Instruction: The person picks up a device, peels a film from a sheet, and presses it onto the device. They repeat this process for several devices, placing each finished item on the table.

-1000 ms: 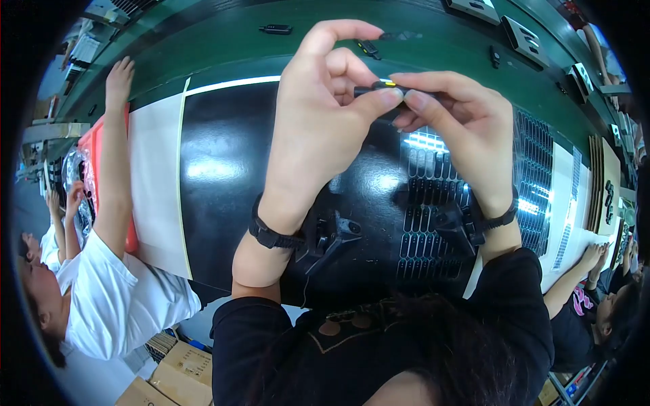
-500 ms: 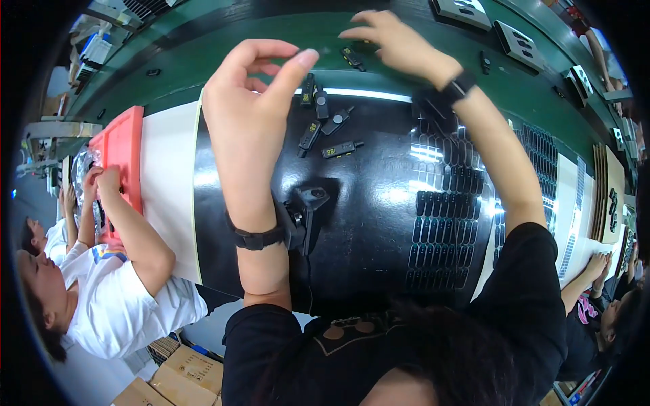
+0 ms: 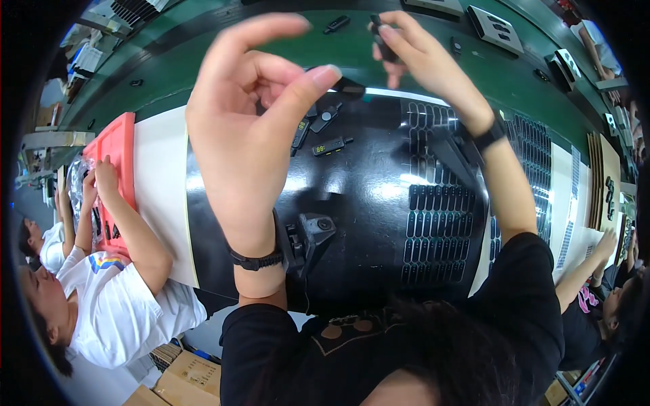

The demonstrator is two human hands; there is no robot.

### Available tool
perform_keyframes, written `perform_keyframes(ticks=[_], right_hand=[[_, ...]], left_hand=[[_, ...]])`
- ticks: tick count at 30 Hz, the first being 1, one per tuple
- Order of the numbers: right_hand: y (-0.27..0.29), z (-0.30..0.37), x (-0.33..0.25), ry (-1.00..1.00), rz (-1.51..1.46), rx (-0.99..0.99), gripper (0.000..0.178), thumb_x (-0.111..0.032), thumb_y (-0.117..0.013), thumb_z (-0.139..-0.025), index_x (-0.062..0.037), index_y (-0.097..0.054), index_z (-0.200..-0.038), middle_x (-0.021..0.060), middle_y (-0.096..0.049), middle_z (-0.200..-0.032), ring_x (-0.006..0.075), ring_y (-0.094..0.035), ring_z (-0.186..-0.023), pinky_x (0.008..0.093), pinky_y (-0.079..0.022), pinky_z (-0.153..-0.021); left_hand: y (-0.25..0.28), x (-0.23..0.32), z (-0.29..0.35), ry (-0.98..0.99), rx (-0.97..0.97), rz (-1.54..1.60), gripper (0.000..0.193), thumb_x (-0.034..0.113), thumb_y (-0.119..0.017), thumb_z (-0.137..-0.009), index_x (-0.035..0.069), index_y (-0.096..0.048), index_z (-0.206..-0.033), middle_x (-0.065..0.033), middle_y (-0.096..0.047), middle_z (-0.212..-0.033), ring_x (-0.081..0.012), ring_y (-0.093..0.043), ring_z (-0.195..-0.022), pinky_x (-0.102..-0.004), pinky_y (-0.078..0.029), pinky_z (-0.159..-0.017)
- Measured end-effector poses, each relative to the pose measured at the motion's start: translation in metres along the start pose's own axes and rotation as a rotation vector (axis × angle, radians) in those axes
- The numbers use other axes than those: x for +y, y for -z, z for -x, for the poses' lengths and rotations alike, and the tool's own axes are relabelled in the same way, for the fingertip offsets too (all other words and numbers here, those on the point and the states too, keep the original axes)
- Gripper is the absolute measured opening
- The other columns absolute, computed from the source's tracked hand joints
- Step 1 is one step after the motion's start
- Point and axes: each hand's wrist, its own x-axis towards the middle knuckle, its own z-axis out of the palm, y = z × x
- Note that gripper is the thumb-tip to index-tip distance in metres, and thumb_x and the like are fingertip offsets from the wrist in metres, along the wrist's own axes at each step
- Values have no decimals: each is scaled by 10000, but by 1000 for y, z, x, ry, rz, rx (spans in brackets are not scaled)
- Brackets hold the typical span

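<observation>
Over the far green surface (image 3: pixel 345 49), the right hand (image 3: pixel 411 54) pinches a black device (image 3: pixel 384 46) in closed fingers; the left hand (image 3: pixel 247 128) curls, thumb and forefinger well apart, its hold unclear.

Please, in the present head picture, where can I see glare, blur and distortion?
Head view: white glare on the black mat; the left hand looks slightly blurred; the dark device in the right hand shows little detail; the green surface bends toward the rim; the picture corners are black.
</observation>
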Motion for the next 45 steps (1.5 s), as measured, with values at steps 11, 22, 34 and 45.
perform_keyframes(ticks=[11,22,34,45], right_hand=[[-20,85,-59,553,643,202,276,8,-570,-729,-30,-568,-1002,11,-535,-773,56,-470,-618,172,-363,-510],[-27,98,-67,351,491,195,324,89,-605,-648,42,-564,-965,67,-600,-832,84,-568,-631,159,-448,-517],[-37,95,-70,268,376,225,300,116,-565,-656,66,-556,-952,93,-592,-700,97,-560,-543,158,-434,-460],[-40,91,-75,180,384,230,284,104,-568,-672,60,-554,-952,91,-593,-709,97,-558,-541,163,-440,-463]], left_hand=[[-27,11,16,105,-71,235,96,-63,-597,-702,-25,-554,-779,-85,-595,-763,-108,-557,-698,-186,-430,-667],[-28,9,15,186,-126,400,79,-57,-588,-707,-16,-546,-759,-91,-602,-764,-118,-559,-701,-202,-435,-663],[-24,1,11,165,-138,367,72,-56,-586,-713,-18,-542,-755,-92,-601,-762,-115,-557,-686,-196,-431,-655],[-22,0,7,154,-141,287,80,-63,-591,-707,-18,-539,-748,-87,-599,-751,-106,-557,-680,-183,-428,-652]])
